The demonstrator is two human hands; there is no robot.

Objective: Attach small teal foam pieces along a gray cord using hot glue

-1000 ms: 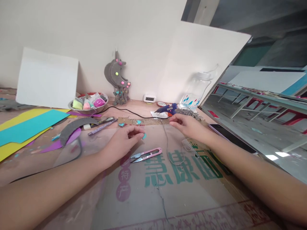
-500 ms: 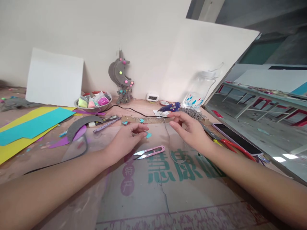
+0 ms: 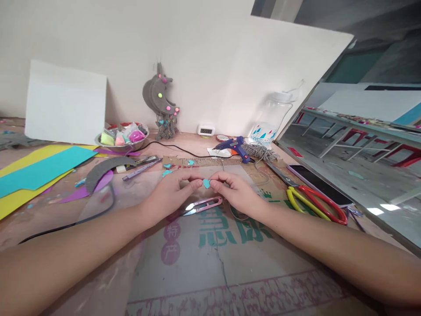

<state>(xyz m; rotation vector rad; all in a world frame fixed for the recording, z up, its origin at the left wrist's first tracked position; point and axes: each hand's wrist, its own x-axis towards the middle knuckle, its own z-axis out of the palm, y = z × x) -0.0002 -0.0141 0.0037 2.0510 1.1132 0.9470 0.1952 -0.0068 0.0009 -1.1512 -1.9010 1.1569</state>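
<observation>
A small teal heart [image 3: 206, 183] is held up between both hands, above the plastic-covered cardboard. My left hand [image 3: 174, 189] pinches its left edge with thumb and forefinger. On the other edge, the fingertips of my right hand [image 3: 234, 189] are closed. Just below the hands lie pink-handled thread snips [image 3: 213, 202], blades pointing left. Several more teal pieces rest beyond my left hand, among them a heart [image 3: 191, 162] on a cardboard strip [image 3: 210, 163]. Grey yarn [image 3: 263, 152] lies bundled behind my right hand, a loose strand trailing from it.
A blue glue gun [image 3: 234, 145] sits behind the hands. Red-and-yellow scissors [image 3: 315, 204] and a phone [image 3: 319, 184] lie at right. At left are a metal bowl [image 3: 144, 142], teal foam sheet [image 3: 46, 169] and grey crescent [image 3: 103, 170]. A decorated moon [image 3: 158, 94] hangs on the wall.
My right hand has come left and down from near the glue gun and now grips the heart with my left hand. The view has shifted slightly.
</observation>
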